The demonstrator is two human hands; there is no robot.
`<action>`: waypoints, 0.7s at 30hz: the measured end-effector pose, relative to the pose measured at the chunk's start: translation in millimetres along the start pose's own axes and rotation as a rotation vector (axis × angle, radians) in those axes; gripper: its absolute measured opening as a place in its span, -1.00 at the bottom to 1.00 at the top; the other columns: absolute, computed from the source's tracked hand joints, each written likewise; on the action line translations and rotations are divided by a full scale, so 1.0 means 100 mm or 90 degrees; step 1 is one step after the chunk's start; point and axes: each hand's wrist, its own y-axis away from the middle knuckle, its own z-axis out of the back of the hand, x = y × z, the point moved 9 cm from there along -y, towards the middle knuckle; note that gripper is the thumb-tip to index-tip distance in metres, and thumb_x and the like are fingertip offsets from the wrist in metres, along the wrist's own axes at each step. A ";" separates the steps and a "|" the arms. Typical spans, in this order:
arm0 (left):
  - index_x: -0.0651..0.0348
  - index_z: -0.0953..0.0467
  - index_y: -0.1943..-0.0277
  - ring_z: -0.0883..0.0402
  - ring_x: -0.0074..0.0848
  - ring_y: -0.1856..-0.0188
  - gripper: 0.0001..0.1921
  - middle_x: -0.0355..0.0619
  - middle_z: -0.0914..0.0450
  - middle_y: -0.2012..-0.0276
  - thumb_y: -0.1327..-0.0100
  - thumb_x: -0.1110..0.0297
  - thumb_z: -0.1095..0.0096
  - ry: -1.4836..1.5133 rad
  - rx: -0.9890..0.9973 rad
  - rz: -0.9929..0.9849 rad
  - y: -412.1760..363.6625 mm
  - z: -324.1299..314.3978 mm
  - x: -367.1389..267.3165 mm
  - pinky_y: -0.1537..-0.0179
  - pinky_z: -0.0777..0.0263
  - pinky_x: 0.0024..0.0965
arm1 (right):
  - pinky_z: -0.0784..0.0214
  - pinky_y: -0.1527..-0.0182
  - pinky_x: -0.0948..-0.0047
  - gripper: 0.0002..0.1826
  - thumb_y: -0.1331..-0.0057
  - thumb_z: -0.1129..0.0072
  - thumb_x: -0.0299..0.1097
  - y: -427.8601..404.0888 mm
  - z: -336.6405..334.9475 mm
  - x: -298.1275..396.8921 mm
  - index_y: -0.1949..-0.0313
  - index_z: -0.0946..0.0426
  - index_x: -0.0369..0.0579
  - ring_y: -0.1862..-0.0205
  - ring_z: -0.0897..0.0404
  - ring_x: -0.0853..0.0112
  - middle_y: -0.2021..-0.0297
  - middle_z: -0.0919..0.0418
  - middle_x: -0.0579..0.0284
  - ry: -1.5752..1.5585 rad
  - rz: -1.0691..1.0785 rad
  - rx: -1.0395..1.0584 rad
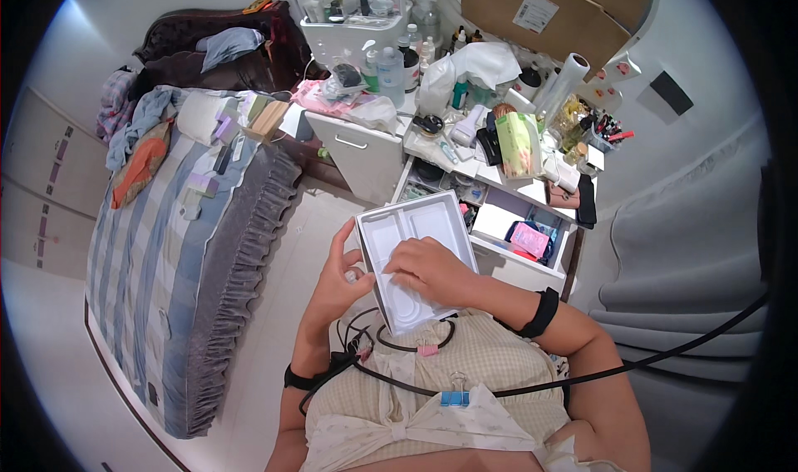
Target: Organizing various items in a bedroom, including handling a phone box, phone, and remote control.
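A white box [436,218] with a molded inner tray of several recesses is held tilted in front of my chest. My left hand [340,278] is at its left side, thumb and fingers apart around a small, clear or whitish thing [351,276] that is too small to name. Whether the left fingers also press on the box edge is hard to tell. My right hand [433,272] reaches over the tray, its bent fingertips at the divider between the recesses; anything between them is hidden.
Beyond the box, an open drawer [499,245] holds a pink packet [530,240]. Bottles, a green tissue pack [519,144] and a hairbrush crowd the white dressing table. A bed [149,272] stands at left. A black cable [598,377] crosses my front.
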 end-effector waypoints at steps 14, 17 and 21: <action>0.17 0.03 -0.19 -0.35 -0.75 0.41 -0.23 -0.23 -0.42 0.44 0.17 0.63 -0.05 -0.042 -0.033 0.026 -0.07 0.08 -0.01 0.46 -0.17 -0.71 | -0.24 0.36 0.25 -0.77 0.03 0.09 -0.19 -0.21 -0.13 -0.09 0.57 -0.35 -0.10 0.44 -0.45 0.22 0.54 -0.44 0.09 0.085 -0.315 0.144; 0.16 0.02 -0.21 -0.29 -0.77 0.46 -0.23 -0.25 -0.40 0.49 0.16 0.63 -0.03 -0.042 -0.037 0.047 -0.06 0.10 -0.01 0.45 -0.16 -0.72 | -0.33 0.40 0.21 -0.69 -0.02 0.14 -0.19 -0.20 -0.15 -0.08 0.52 -0.41 -0.21 0.46 -0.51 0.16 0.48 -0.50 -0.04 0.088 -0.387 0.153; 0.16 0.04 -0.22 -0.24 -0.78 0.49 -0.23 -0.28 -0.38 0.53 0.14 0.61 -0.03 -0.101 -0.009 0.062 -0.05 0.09 -0.02 0.44 -0.14 -0.72 | -0.34 0.42 0.22 -0.68 -0.03 0.12 -0.18 -0.19 -0.15 -0.08 0.51 -0.42 -0.23 0.48 -0.52 0.15 0.53 -0.50 -0.05 0.123 -0.409 0.181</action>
